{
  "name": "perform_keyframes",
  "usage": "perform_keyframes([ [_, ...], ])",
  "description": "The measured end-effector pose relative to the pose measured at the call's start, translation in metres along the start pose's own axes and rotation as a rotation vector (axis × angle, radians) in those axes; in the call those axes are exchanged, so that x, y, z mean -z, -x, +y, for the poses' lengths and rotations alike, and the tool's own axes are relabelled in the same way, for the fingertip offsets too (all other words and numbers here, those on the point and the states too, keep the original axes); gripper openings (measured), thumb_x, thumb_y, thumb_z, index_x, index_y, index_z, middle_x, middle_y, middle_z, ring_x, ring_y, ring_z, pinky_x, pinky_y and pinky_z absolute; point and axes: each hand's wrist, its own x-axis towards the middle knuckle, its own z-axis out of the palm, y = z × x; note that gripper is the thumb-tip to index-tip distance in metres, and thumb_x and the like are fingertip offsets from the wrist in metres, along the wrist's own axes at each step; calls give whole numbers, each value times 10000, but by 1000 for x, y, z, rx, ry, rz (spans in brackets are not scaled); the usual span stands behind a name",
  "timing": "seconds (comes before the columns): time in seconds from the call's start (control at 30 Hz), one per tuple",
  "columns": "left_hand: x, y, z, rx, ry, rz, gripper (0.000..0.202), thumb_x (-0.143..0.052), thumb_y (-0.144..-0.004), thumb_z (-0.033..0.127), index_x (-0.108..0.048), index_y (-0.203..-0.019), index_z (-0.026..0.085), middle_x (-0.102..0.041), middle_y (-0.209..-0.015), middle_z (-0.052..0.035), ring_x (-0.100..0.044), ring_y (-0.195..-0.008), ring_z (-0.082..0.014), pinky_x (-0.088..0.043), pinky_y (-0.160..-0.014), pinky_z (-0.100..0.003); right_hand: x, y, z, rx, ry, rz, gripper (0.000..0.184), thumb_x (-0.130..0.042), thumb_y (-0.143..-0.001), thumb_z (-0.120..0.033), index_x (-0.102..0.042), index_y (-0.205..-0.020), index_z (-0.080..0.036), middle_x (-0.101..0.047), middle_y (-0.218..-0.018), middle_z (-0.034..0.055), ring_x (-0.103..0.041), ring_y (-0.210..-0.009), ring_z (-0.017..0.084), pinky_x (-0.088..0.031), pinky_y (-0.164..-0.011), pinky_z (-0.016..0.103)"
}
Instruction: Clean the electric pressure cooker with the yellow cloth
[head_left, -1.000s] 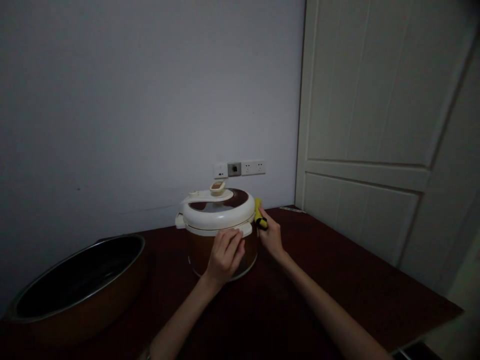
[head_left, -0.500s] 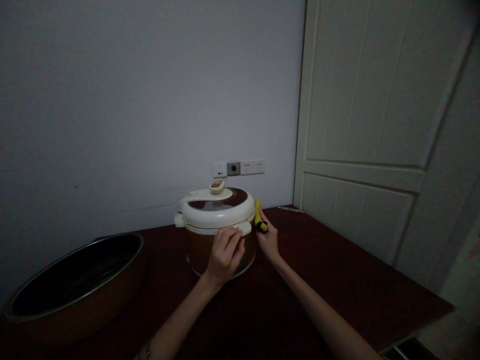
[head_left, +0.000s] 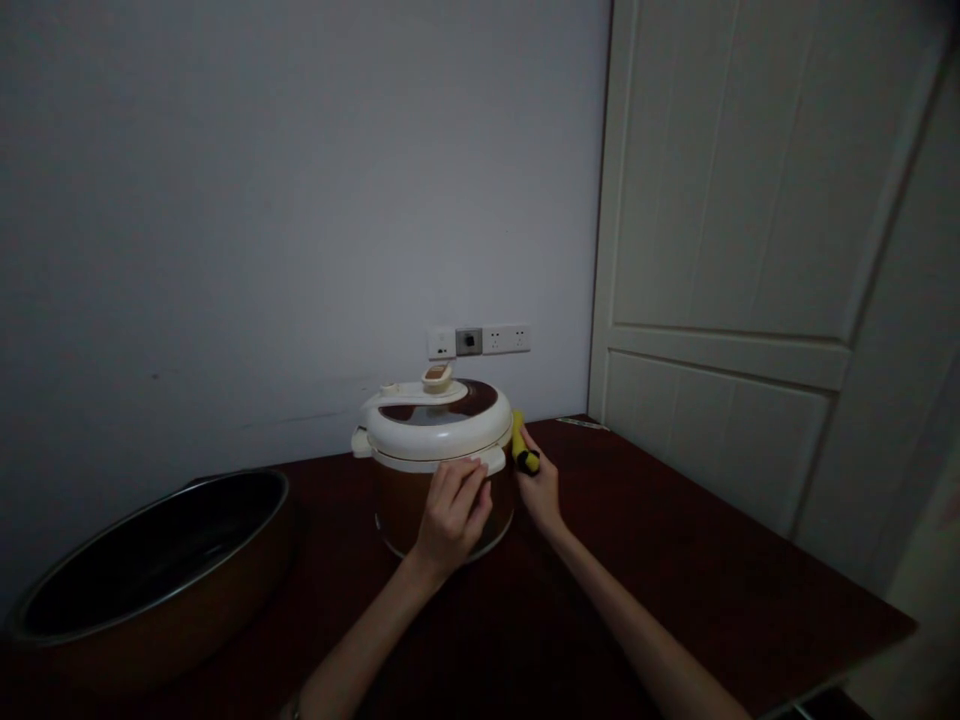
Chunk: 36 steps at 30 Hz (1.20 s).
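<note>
A white and brown electric pressure cooker (head_left: 439, 435) stands on the dark table with its lid on. At its front right a white side handle (head_left: 495, 460) sticks out. My left hand (head_left: 452, 510) is at this handle, fingers curled and pressed together against it; the fingertips are partly hidden. Beside the cooker's right side, my right hand (head_left: 541, 490) is closed around a yellow, rod-like thing with a black part near its close end (head_left: 525, 455). Its far end reaches up along the cooker's rim, and I cannot tell whether it touches.
To the left sits a large oval pan (head_left: 172, 610) with a dark inside and brown outside. Wall sockets (head_left: 506, 339) are behind the cooker. A pale panelled door (head_left: 727, 370) borders the table's right side. A thin flat strip (head_left: 583, 424) lies at the back of the dark red table (head_left: 675, 550).
The whole view has shifted slightly. The far end of the yellow thing has tipped a little in my right hand. My left hand stays at the cooker's handle.
</note>
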Motion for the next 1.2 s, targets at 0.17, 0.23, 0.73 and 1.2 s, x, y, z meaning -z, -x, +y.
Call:
perform_keyframes([
  [0.17, 0, -1, 1, 30, 28, 10, 343, -547, -803, 38, -561, -1128, 148, -620, -944, -104, -579, -900, -200, -512, -783, -380, -1, -9, -15, -68, -20, 3, 543, -530, -685, -170, -594, -1222, -125, -592, -1251, 113, -551, -1161, 265, -377, -1027, 449],
  [0.23, 0, -1, 1, 34, 34, 15, 340, -549, -799, 33, -565, -1119, 147, -620, -939, -103, -579, -896, -199, -512, -780, -375, 1, 7, -24, 5, -20, -41, 572, -499, -694, -128, -565, -1261, -158, -544, -1313, 85, -494, -1229, 233, -340, -1064, 420],
  [0.73, 2, 1, 1, 66, 76, -25, 346, -549, -789, 58, -570, -1119, 157, -613, -967, -104, -567, -924, -208, -506, -806, -392, -6, 43, 2, -272, -56, 124, 565, -534, -609, -200, -629, -1158, -107, -609, -1226, 128, -553, -1152, 278, -346, -1043, 462],
  [1.2, 3, -3, 3, 62, 55, -19, 317, -519, -804, 72, -597, -1101, 153, -624, -942, -106, -587, -900, -205, -511, -801, -387, 5, 20, 2, -233, 37, 14, 517, -511, -594, -227, -651, -1079, -115, -659, -1141, 123, -585, -1105, 274, -391, -998, 450],
])
